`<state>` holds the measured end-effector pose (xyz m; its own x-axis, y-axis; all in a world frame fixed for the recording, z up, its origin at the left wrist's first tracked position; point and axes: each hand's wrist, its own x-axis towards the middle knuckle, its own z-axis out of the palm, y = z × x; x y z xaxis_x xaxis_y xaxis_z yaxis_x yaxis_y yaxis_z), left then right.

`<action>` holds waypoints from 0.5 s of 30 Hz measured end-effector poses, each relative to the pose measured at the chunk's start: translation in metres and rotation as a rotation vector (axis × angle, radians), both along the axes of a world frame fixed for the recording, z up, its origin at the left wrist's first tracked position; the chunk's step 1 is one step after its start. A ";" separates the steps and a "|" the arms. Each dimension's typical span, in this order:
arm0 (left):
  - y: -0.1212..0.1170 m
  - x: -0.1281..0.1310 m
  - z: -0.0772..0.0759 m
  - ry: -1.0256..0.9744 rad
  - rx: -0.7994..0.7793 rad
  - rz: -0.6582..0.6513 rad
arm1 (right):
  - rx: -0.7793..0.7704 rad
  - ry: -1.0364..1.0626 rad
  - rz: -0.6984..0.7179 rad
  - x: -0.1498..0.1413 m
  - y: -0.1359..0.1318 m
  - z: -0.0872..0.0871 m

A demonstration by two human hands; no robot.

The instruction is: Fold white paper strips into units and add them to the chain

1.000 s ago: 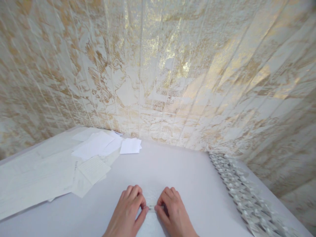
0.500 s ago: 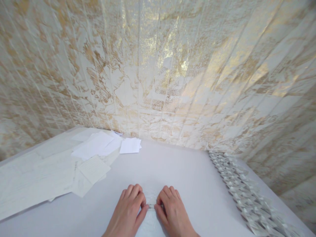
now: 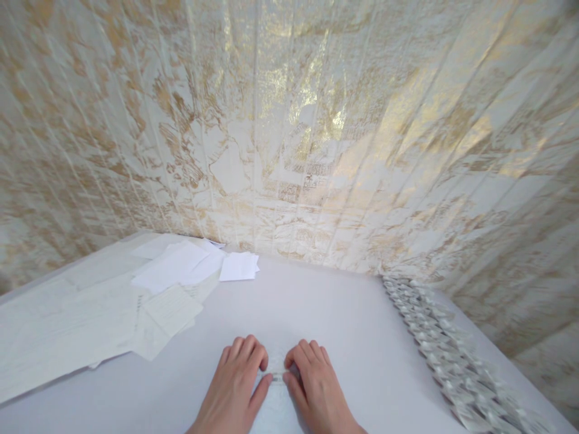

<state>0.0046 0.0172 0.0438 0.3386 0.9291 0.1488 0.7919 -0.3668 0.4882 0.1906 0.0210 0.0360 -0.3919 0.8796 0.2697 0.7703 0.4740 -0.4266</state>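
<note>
A narrow pale strip with small greyish marks shows in the gap between my two thumbs. It lies across a thin whitish, partly see-through sheet flat on the table; I cannot make out its material. My left hand is at the strip's left end, fingers curled, thumb tip on the near edge and forefinger just beyond it. At the other end, my right hand mirrors this, thumb and curled forefinger close together on the strip. The fingers hide both ends of the strip.
Papers overlap across the left of the white table. A small stack of white slips lies at the back. Rows of folded grey-white paper pieces run down the right side. A gold-patterned curtain hangs behind.
My left forefinger has lifted slightly away from the thumb, and the right forefinger has also shifted a little. More of the strip shows between the hands. The papers have not moved.
</note>
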 end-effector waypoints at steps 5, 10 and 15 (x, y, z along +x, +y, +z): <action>0.000 -0.002 -0.002 -0.010 0.009 -0.021 | 0.092 0.035 0.112 -0.003 0.001 -0.007; 0.000 -0.001 -0.001 -0.006 0.026 -0.012 | 0.224 -0.061 0.262 0.000 0.001 0.006; 0.001 0.001 0.003 0.003 0.036 -0.006 | 0.283 -0.169 0.323 0.008 -0.004 0.011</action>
<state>0.0054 0.0178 0.0468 0.3450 0.9210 0.1810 0.7907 -0.3890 0.4726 0.1984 0.0166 0.0467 -0.6932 0.6058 0.3905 0.6113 0.7812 -0.1270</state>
